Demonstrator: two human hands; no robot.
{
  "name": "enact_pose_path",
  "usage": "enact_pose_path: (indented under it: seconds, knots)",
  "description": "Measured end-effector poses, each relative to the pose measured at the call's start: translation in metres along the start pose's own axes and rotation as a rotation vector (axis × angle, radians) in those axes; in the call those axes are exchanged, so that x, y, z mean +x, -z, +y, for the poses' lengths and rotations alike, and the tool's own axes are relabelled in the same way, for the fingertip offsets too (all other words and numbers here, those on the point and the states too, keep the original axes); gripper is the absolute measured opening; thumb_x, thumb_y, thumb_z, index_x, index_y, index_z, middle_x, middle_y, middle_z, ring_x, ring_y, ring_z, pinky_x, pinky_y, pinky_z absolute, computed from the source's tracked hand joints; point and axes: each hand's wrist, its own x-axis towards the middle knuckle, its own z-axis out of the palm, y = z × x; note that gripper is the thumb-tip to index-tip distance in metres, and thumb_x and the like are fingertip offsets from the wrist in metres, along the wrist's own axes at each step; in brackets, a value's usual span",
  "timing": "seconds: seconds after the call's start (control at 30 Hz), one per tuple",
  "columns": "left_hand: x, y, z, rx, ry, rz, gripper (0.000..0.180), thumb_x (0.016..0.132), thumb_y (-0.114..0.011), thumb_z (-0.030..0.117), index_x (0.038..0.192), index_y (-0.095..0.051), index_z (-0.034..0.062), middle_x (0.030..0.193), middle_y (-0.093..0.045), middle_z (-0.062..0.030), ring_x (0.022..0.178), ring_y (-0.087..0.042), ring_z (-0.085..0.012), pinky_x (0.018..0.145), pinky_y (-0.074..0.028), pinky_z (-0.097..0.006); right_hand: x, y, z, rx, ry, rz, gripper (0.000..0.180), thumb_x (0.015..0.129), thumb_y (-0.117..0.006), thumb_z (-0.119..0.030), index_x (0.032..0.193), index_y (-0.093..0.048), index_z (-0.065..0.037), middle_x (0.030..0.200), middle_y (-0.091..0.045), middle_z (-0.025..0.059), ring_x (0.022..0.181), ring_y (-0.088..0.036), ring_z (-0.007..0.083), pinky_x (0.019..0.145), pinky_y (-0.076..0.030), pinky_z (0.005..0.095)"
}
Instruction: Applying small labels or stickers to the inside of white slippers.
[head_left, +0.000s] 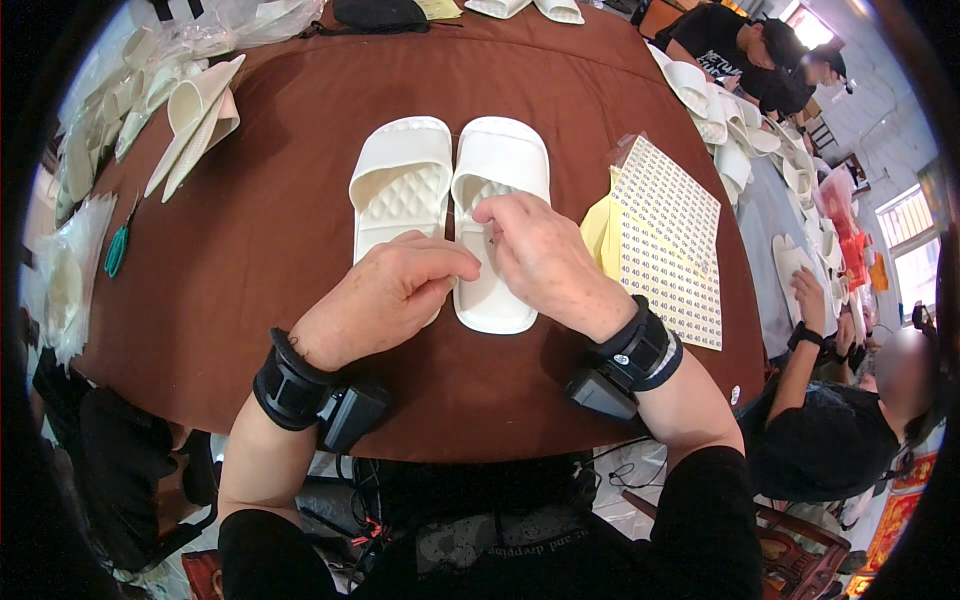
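While the pinched left hand [385,295] rests beside it, the right hand [545,260] presses curled fingertips into a white foam slipper [495,240] on the brown desk [260,230].

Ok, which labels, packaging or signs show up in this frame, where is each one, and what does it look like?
Sticker sheet: right of the white slippers, beside the right hand; white rectangle gridded with small dark-printed labels.
Yellow sheets: tucked under the sticker sheet's left edge; plain pale yellow.
Clear plastic bags: along the brown table's left rim; transparent, crinkled, holding pale slippers.
Left hand: pinched at the right slipper's insole; any sticker there is too small to tell.
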Motion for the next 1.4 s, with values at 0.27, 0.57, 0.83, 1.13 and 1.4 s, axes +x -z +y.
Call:
enact_pose_path:
  seconds: [0.27, 0.57, 0.83, 1.13, 1.4]
  knots:
    - [0.0, 0.001, 0.0, 0.017, -0.034, 0.001, 0.027, 0.086, -0.058, -0.003, 0.109, -0.069, 0.0045, 0.113, -0.069, -0.009, 0.107, -0.063, -0.0259, 0.095, -0.049, -0.035, 0.0, -0.002, 0.001, -0.028, 0.021, -0.009, 0.021, 0.084, -0.057, 0.0, 0.104, -0.054, -0.001, 0.094, -0.06, 0.0191, 0.092, -0.061, 0.0381, 0.075, -0.051, 0.0465]
    - [-0.001, 0.001, 0.0, 0.024, -0.035, -0.009, 0.027, 0.086, -0.057, -0.003, 0.109, -0.069, 0.0043, 0.113, -0.069, -0.0096, 0.107, -0.063, -0.0261, 0.095, -0.049, -0.035, -0.003, 0.0, 0.002, 0.029, 0.027, -0.025, 0.021, 0.084, -0.056, 0.0, 0.105, -0.053, -0.001, 0.097, -0.06, 0.0195, 0.094, -0.061, 0.0388, 0.077, -0.051, 0.0472]
    - [0.002, 0.0, 0.0, 0.03, -0.049, -0.002, 0.026, 0.086, -0.058, -0.003, 0.109, -0.069, 0.0041, 0.112, -0.069, -0.0099, 0.107, -0.064, -0.0261, 0.095, -0.049, -0.035, -0.005, 0.006, 0.002, 0.16, -0.074, -0.01, 0.02, 0.088, -0.051, 0.002, 0.108, -0.052, -0.002, 0.101, -0.061, 0.021, 0.095, -0.062, 0.0398, 0.078, -0.051, 0.047]
    - [-0.001, 0.0, -0.002, 0.03, -0.047, 0.001, 0.027, 0.086, -0.058, -0.003, 0.109, -0.069, 0.0038, 0.111, -0.07, -0.01, 0.106, -0.064, -0.0266, 0.095, -0.049, -0.035, -0.002, 0.002, 0.0, 0.075, -0.02, -0.015, 0.016, 0.088, -0.051, 0.001, 0.103, -0.053, -0.002, 0.096, -0.061, 0.0208, 0.094, -0.062, 0.0393, 0.076, -0.051, 0.0469]
    - [-0.001, 0.0, -0.003, 0.042, -0.051, 0.01, 0.028, 0.085, -0.057, -0.004, 0.109, -0.069, 0.0036, 0.112, -0.07, -0.0104, 0.106, -0.064, -0.0266, 0.095, -0.049, -0.035, -0.005, 0.036, -0.003, 0.366, -0.259, -0.138, 0.012, 0.091, -0.056, -0.006, 0.101, -0.052, -0.001, 0.085, -0.063, 0.0208, 0.079, -0.065, 0.0369, 0.07, -0.05, 0.0426]
